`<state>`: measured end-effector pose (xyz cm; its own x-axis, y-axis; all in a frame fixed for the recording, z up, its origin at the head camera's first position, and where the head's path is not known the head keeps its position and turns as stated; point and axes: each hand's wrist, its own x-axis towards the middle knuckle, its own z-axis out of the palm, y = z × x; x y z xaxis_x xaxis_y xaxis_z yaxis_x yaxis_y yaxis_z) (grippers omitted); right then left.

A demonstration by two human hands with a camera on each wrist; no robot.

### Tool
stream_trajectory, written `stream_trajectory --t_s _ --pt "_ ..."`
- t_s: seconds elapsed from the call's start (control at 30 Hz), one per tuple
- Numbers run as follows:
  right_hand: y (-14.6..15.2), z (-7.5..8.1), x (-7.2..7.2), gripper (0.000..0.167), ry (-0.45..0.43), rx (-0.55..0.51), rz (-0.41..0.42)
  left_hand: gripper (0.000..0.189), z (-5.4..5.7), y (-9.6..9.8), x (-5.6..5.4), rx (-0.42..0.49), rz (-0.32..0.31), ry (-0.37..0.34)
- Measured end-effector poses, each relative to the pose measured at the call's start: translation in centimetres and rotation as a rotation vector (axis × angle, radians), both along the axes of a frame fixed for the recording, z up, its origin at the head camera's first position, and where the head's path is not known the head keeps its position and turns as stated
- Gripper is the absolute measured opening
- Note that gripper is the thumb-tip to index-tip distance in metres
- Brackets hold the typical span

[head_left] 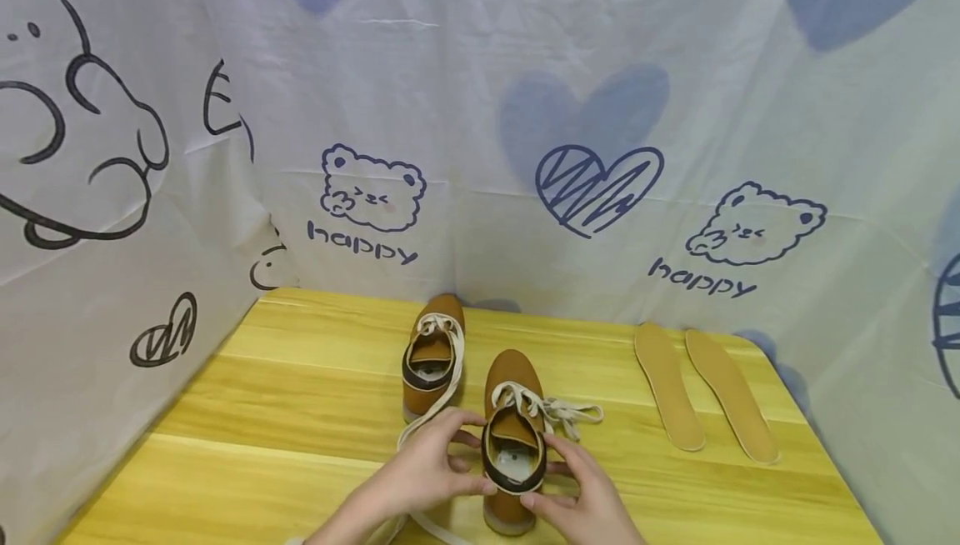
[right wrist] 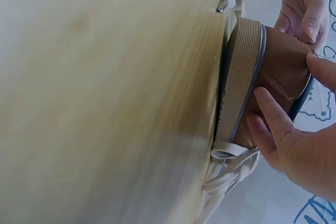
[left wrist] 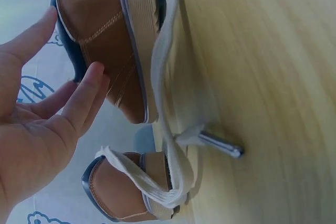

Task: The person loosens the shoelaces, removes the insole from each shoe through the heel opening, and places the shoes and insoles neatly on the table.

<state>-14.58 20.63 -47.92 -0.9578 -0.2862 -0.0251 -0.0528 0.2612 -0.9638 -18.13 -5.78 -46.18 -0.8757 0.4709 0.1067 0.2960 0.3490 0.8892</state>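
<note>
A brown lace-up shoe (head_left: 513,368) with a dark collar and white laces stands on the table, toe pointing away. From its left side my left hand (head_left: 431,466) holds the collar, thumb at the heel rim and fingers along the side. My right hand (head_left: 588,495) grips the opposite side, its thumb also at the heel rim; in the right wrist view its fingers lie on the brown side panel (right wrist: 278,61). A pale inner sole (head_left: 516,462) shows inside the opening. The lace (head_left: 576,412) spreads out on the right.
Its matching shoe (head_left: 444,308) stands farther back to the left, a long white lace (head_left: 455,362) trailing from it toward the near edge. Two tan insoles (head_left: 670,391) lie side by side at the right of the wooden table (head_left: 300,362). A printed white cloth (head_left: 480,228) hangs behind.
</note>
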Motion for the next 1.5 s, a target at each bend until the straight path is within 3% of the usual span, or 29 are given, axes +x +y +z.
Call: stream_trajectory --t_s 0.2,0.43,0.73,1.13,1.27,1.5 --pt "-0.3 0.4 -1.3 0.083 0.051 0.051 -0.038 0.07 -0.1 0.8 -0.8 0.044 0.043 0.031" --pt "-0.2 0.7 -3.0 0.077 0.148 0.156 -0.09 0.071 -0.2 1.9 -2.2 0.057 0.052 0.001" --pt "0.1 0.6 -5.4 0.075 0.161 0.14 -0.138 0.065 -0.6 3.2 -4.4 -0.035 0.062 0.061" --pt "-0.9 0.3 -8.6 0.074 0.184 0.168 -0.156 0.058 -0.8 3.6 -6.5 -0.113 0.155 0.142" --pt "-1.1 0.4 -8.8 0.074 0.203 0.142 -0.149 0.059 -0.9 3.6 -6.7 -0.071 0.155 0.11" --pt "-1.0 0.8 -7.8 0.073 0.208 0.142 -0.152 0.062 -1.0 3.2 -5.9 0.016 0.153 0.046"
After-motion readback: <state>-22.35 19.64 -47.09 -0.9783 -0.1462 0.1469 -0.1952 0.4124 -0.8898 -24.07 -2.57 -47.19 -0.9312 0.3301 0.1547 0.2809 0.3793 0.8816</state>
